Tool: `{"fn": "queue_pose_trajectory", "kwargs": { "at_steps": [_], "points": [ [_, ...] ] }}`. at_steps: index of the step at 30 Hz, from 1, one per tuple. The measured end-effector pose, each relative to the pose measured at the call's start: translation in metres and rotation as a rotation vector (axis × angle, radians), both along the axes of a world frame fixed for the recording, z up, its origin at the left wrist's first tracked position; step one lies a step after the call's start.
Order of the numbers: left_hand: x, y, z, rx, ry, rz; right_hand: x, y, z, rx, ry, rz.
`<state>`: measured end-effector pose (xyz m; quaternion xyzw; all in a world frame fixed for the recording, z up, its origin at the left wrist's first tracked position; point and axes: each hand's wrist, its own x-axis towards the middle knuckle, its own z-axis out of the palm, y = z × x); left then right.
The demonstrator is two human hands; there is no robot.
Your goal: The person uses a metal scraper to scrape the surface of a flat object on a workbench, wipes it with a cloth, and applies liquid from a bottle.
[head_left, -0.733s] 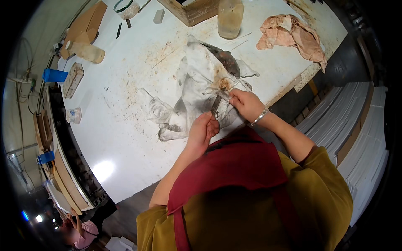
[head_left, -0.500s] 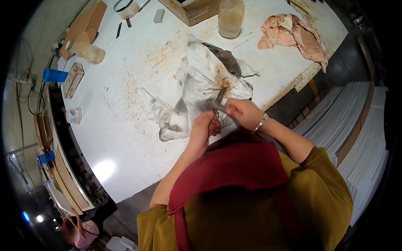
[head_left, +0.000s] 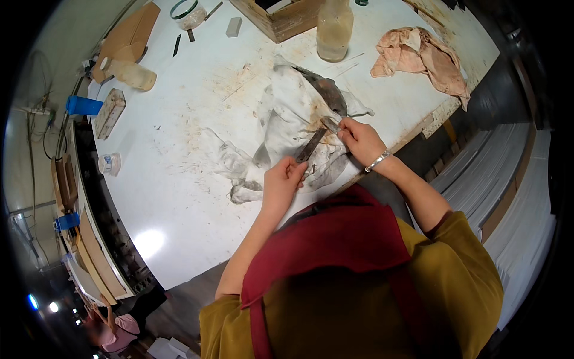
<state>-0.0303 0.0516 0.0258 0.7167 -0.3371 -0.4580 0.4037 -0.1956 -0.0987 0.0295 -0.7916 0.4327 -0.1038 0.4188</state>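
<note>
My left hand (head_left: 281,182) is closed on the near end of a dark, flat metal strip (head_left: 312,145), which points away over a crumpled, stained white cloth (head_left: 288,99). Pinched in my right hand (head_left: 365,143) is a short greyish flat blade (head_left: 330,124); its exact kind is unclear. The blade's tip is just beyond the far end of the strip, close to a rusty-brown stain on the cloth. A dark, brownish patch (head_left: 329,93) shows among the cloth's folds farther back.
Behind the cloth stand a cloudy bottle (head_left: 333,36) and a wooden frame (head_left: 281,29). A pinkish rag (head_left: 418,54) lies at the far right. Leftward are a lying bottle (head_left: 133,75), a worn block (head_left: 110,113) and a small white roll (head_left: 109,164). Another person (head_left: 119,332) is at lower left.
My right hand has moved right and away from my left, carrying the blurred blade off the strip. My left hand has shifted slightly left, and more of the strip shows.
</note>
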Motion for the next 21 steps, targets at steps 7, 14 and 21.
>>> {"fn": "queue_pose_trajectory", "kwargs": {
  "at_steps": [7,14,21],
  "points": [
    [0.017,-0.008,0.006,-0.241,-0.986,-0.323,-0.003,-0.011,-0.03,0.179,-0.123,0.006],
    [0.025,-0.011,0.012,0.049,0.153,-0.09,-0.004,-0.008,-0.007,0.302,-0.258,-0.1],
    [0.006,-0.003,0.005,0.1,0.562,0.196,0.012,0.01,-0.013,-0.152,0.064,0.121]
  ]
}}
